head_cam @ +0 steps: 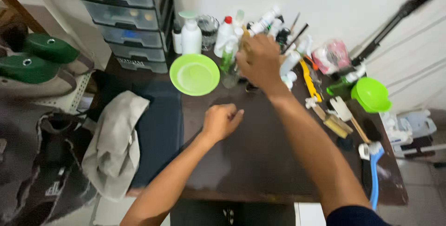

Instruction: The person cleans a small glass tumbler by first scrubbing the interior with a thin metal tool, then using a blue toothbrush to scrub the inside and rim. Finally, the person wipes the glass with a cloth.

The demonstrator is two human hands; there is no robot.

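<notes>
Two hands of mine are out over the dark brown table (260, 161). My left hand (220, 120) rests on the bare tabletop near the middle, fingers curled into a loose fist and holding nothing. My right hand (258, 62) is stretched farther back, at the cluster of bottles (227, 40) standing against the white wall. Its fingers are closed around something thin and brownish that sticks up just above the knuckles; the blur keeps me from telling what it is. Just beside that hand, to the left, sits a small clear jar (230, 78) and behind it a white bottle with a red cap (225, 32). A round green bowl (194, 74) lies on the table left of the jar, with a white pump bottle (191, 34) standing behind it. To the right of my right arm lie a yellow tool (310, 81), a wooden-handled brush (335, 123) and a blue-handled brush (374, 170) near the table's edge. A second green bowl (371, 94) is tilted at the far right. A grey cloth (116, 142) hangs over the table's left end, and a grey drawer unit (127, 17) stands behind it.
</notes>
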